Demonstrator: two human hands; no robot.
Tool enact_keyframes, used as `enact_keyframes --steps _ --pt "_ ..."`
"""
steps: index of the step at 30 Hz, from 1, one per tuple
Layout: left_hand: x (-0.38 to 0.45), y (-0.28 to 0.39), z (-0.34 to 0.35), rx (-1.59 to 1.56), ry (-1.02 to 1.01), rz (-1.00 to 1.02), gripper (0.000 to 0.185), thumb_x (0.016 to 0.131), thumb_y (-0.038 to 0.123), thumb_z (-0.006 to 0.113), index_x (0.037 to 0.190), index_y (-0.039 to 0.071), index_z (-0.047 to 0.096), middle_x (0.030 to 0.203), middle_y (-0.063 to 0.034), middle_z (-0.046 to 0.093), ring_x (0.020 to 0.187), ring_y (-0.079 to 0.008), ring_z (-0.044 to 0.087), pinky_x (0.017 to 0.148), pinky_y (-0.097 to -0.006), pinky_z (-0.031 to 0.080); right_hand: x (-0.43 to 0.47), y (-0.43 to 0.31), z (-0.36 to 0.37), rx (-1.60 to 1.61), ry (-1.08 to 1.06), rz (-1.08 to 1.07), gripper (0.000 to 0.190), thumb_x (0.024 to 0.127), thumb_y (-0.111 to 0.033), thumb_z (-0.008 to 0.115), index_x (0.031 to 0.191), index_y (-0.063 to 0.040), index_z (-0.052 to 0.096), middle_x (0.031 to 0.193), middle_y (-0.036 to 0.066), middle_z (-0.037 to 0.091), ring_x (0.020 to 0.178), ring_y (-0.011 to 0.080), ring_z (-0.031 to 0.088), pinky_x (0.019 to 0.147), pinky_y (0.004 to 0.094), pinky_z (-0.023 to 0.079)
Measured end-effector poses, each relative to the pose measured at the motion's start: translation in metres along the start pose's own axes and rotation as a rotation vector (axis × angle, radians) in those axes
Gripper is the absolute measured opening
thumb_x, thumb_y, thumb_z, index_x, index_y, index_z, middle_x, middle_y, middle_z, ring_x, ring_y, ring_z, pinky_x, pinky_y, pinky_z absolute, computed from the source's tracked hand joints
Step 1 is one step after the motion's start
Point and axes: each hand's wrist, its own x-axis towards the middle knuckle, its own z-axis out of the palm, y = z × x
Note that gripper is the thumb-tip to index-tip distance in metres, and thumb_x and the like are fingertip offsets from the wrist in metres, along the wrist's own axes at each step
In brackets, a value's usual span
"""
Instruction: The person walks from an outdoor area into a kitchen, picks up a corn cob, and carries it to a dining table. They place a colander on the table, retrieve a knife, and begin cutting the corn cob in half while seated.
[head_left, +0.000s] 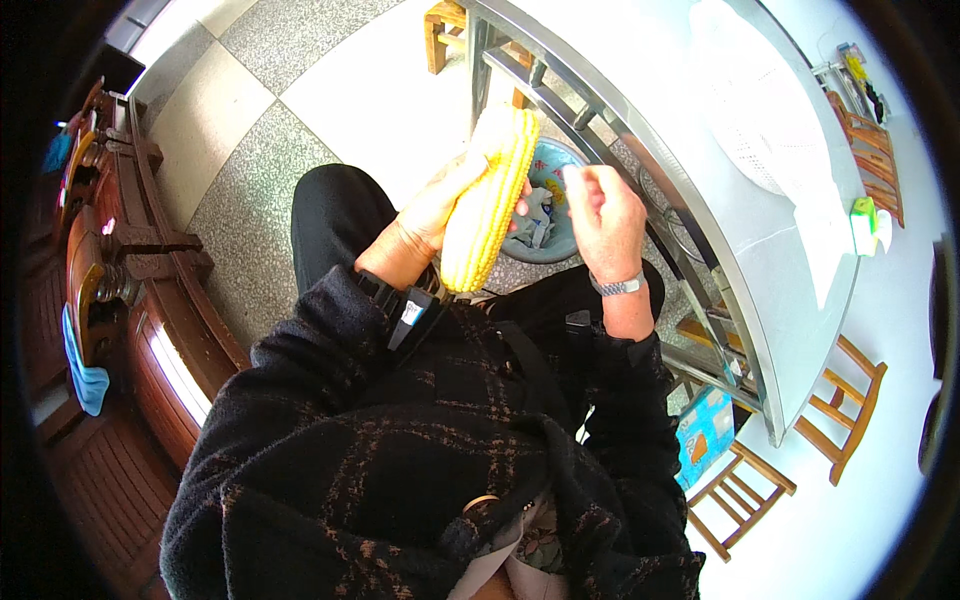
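A husked cob of yellow corn (491, 199) lies tilted in my left hand (439, 199), its thumb on the near side and fingertips showing past the far edge. To the right of the cob and apart from it is my right hand (611, 221), with curled fingers and a metal-band watch (621, 286) on the wrist. Whether something thin sits between those fingertips I cannot tell. Below both hands, a blue basin (566, 244) with a printed pattern stands on the floor and holds crumpled white scraps (534, 219).
A metal-framed table (787, 352) runs along my right, with a white mesh cover (757, 127) and a green tissue pack (864, 225) on it. Wooden chairs (844, 412) stand around it. Carved dark wooden furniture (169, 300) is on my left. The floor (259, 157) is tiled.
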Motion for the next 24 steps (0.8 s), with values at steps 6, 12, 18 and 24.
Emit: enact_keyframes --steps 6,12,18,24 --pt "-0.003 0.011 0.015 0.105 -0.054 0.068 0.058 0.083 0.016 0.077 0.132 0.001 0.048 0.107 -0.0123 0.065 0.094 -0.0198 0.067 0.080 -0.0349 0.058 0.006 -0.037 0.001 0.094 0.023 -0.248 0.037 0.077 -0.032 0.081 0.075 -0.007 0.054 0.068 0.006 0.055 0.054 0.0206 0.057 0.051 0.0333 0.047" --pt "0.000 0.013 0.029 0.477 -0.009 0.190 0.069 0.078 0.013 0.082 0.135 0.001 0.046 0.109 -0.0084 0.065 0.095 -0.0191 0.066 0.088 -0.0335 0.055 0.007 -0.040 -0.003 0.008 0.063 -0.388 0.031 0.089 -0.025 0.069 0.075 -0.005 0.050 0.067 0.012 0.053 0.057 0.0314 0.056 0.052 0.0404 0.045" --pt "-0.002 0.016 0.030 0.308 -0.087 0.060 0.066 0.079 0.011 0.082 0.134 0.000 0.048 0.110 -0.0089 0.064 0.097 -0.0197 0.065 0.087 -0.0344 0.056 0.007 -0.031 -0.006 0.146 0.034 -0.381 0.023 0.090 -0.008 0.061 0.074 -0.002 0.046 0.069 0.016 0.050 0.060 0.0354 0.053 0.054 0.0425 0.042" --pt "0.000 0.009 0.030 0.204 -0.046 -0.050 0.070 0.079 0.020 0.081 0.134 -0.003 0.044 0.106 -0.0131 0.064 0.091 -0.0239 0.068 0.082 -0.0372 0.058 0.008 -0.022 0.002 0.012 0.175 -0.493 0.025 0.087 0.000 0.060 0.071 -0.001 0.041 0.063 0.014 0.041 0.055 0.0329 0.045 0.051 0.0404 0.037"
